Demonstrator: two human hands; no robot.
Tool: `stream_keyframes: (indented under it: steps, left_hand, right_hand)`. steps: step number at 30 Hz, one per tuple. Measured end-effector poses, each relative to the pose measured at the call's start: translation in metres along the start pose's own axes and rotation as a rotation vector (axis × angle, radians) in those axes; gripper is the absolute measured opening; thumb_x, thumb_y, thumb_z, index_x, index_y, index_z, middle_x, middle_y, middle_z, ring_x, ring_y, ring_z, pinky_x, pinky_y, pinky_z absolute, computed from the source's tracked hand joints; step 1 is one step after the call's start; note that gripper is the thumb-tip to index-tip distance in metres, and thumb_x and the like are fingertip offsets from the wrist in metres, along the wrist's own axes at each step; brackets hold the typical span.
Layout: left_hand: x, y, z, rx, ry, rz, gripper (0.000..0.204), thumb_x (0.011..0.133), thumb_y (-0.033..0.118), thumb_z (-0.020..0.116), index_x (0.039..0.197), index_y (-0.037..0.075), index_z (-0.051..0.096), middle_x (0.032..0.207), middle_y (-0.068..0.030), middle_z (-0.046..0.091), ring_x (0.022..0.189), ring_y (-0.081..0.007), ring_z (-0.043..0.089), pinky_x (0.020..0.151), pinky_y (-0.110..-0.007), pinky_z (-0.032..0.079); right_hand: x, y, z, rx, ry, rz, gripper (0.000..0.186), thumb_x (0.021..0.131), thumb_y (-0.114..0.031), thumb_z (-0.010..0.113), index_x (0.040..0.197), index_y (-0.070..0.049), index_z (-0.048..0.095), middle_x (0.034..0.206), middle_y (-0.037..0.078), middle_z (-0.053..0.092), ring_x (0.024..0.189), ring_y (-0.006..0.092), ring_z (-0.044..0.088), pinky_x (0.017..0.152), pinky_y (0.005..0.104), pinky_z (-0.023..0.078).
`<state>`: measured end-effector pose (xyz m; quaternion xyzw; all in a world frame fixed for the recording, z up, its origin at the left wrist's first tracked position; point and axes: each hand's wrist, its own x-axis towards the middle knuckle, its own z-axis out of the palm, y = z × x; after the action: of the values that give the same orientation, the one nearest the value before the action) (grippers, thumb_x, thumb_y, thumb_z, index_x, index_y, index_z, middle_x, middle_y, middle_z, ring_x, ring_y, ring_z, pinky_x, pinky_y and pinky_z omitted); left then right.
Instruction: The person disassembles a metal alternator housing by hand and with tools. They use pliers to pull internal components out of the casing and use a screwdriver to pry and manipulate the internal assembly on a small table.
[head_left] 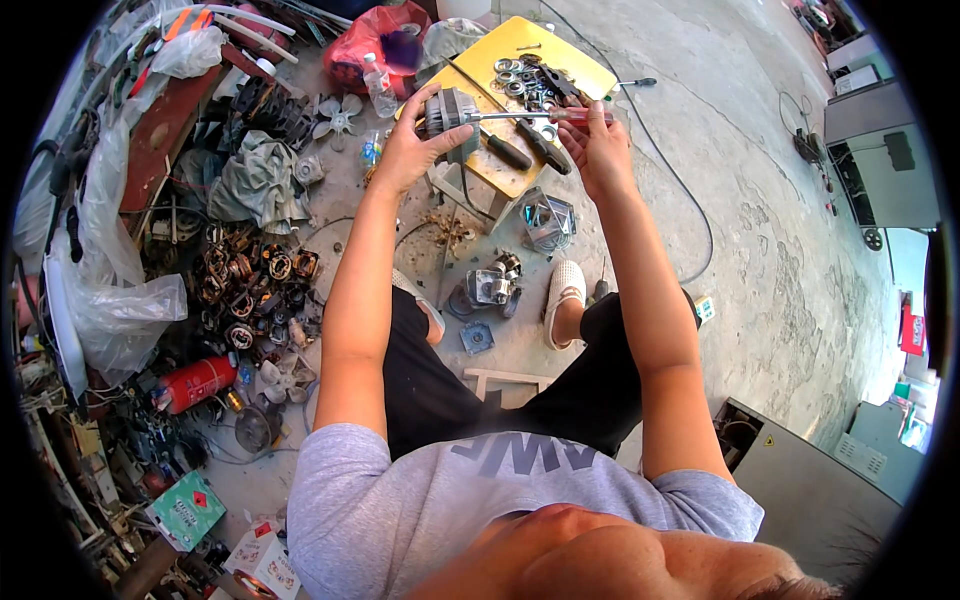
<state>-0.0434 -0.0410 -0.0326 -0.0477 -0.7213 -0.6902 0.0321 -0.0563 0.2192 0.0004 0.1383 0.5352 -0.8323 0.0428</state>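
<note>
Fingers (432, 120) of the left hand (405, 150): spread and curled over a small grey electric motor (447, 108), which is gripped from the side and pressed down on the yellow board (545, 45).

Fingers (580, 135) of the right hand (598, 150): closed together around the red, clear-plastic handle of a screwdriver (545, 116). The tool is held roughly level, its metal shaft pointed left, the tip set against the motor.

Motor: located at the near left part of the yellow board, between the two hands, directly ahead of the seated person.

Yellow board: laid as a work top on a low stand. A heap of steel bearings and rings (520, 80) is carried on its far part; two black-handled tools (510, 152) are laid near the front edge, just beside the right hand.

Floor, near the feet: a metal motor housing (490, 285) and a square grey plate (476, 337) are set on the concrete, close to a white shoe (565, 290).

Floor, left side: a pile of copper-wound stators (250, 280), a red cylinder (195, 382), white fan blades (340, 115), crumpled cloth (255, 180) and clear plastic bags (125, 310) are noted.

Far side: a plastic water bottle (380, 88) is stood beside a red bag (370, 40).

Right side: a black cable (690, 190) is trailed across the bare concrete.
</note>
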Motion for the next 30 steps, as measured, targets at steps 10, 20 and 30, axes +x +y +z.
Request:
stream_keyframes:
  steps: [10,20,30]
  left_hand:
    - [-0.010,0.020,-0.005,0.126,-0.103,-0.034,0.087,0.073,0.038,0.086,0.144,0.011,0.045,0.133,-0.0131,0.055,0.119,-0.0225,0.056,0.100,-0.034,0.046]
    - [-0.017,0.013,-0.005,0.311,-0.051,0.038,0.087,0.067,0.050,0.086,0.141,0.019,0.051,0.134,-0.0162,0.050,0.123,-0.0290,0.053,0.103,-0.039,0.044]
    - [-0.027,0.019,-0.004,0.360,-0.063,0.049,0.085,0.070,0.026,0.088,0.143,0.015,0.047,0.143,-0.0101,0.044,0.121,-0.0219,0.055,0.102,-0.035,0.046]
  right_hand:
    - [0.005,0.006,-0.003,0.017,-0.009,0.047,0.034,0.105,-0.031,0.044,0.122,-0.002,0.048,0.106,0.012,0.064,0.089,0.0171,0.067,0.075,0.0269,0.060]
    - [-0.005,0.012,-0.010,-0.077,0.086,0.169,0.031,0.104,-0.033,0.044,0.117,-0.006,0.049,0.108,0.013,0.064,0.093,0.0190,0.068,0.072,0.0292,0.060]
    - [-0.024,0.010,-0.029,-0.112,0.182,0.198,0.029,0.098,-0.039,0.057,0.109,-0.013,0.064,0.091,-0.001,0.061,0.081,0.0110,0.061,0.074,0.0265,0.056]
